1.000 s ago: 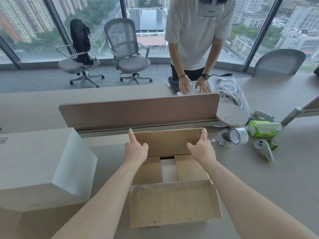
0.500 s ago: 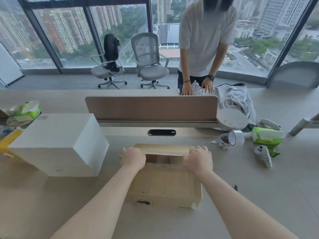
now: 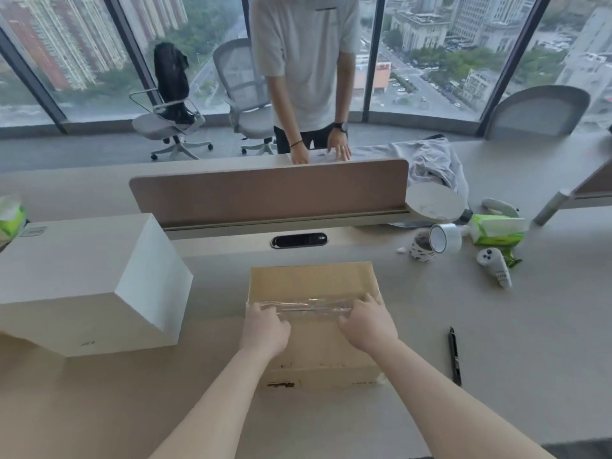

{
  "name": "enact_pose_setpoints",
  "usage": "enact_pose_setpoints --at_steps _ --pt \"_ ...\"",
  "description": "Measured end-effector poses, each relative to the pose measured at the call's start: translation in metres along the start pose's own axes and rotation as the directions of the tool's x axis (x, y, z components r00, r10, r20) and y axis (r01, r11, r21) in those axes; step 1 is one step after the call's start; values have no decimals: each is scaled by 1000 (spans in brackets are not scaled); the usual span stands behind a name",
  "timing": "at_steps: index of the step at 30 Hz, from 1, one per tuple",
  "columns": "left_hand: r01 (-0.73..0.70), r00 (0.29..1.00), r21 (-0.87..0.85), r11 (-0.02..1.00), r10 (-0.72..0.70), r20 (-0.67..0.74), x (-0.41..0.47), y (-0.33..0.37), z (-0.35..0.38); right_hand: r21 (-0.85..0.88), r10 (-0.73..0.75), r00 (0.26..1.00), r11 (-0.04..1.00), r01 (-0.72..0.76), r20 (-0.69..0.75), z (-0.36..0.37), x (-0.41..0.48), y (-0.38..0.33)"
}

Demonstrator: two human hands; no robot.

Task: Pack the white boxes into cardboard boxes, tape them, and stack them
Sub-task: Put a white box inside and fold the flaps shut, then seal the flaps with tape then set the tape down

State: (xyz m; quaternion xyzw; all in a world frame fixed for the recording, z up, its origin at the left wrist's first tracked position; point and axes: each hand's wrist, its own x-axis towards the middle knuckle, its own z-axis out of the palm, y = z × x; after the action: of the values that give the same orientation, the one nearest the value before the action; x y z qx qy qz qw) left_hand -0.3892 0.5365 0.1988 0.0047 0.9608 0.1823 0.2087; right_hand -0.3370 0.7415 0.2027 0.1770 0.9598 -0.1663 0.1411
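While the left hand (image 3: 265,327) and right hand (image 3: 366,323) are pressing clear tape (image 3: 314,306) on its top, the cardboard box (image 3: 311,279) is getting sealed.
It is sitting on the worktop (image 3: 503,366), a white box (image 3: 82,279) just left of it. Right grip is lying wide, holding nothing; left grip is bending, maybe pinching, I cannot tell. Next, maybe, the tape ends are needing rubbing down.

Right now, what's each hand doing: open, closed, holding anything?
Left hand: fingers bent onto the clear tape strip on the closed brown cardboard box; grip cannot be told.
Right hand: open, pressing down on that tape.
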Motion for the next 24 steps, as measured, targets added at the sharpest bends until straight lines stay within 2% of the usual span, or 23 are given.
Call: enact_pose_setpoints --at_steps 2,9,17,24 --pt "-23 1000 7 1000 23 -1 -1 -1 1 -35 10 1000 999 -11 -8 1 -5 -8" --pt "-144 987 46 989 140 72 -5 -7 -6 198 135 991 971 -134 9 -11 -22 -20" --pt "-362 932 -66 930 361 -15 -22 30 -23 345 190 969 930 -126 -160 -31 -44 -13" --pt "-524 848 -112 845 529 24 -7 107 -10 401 251 929 907 -128 -272 -63 -28 35"
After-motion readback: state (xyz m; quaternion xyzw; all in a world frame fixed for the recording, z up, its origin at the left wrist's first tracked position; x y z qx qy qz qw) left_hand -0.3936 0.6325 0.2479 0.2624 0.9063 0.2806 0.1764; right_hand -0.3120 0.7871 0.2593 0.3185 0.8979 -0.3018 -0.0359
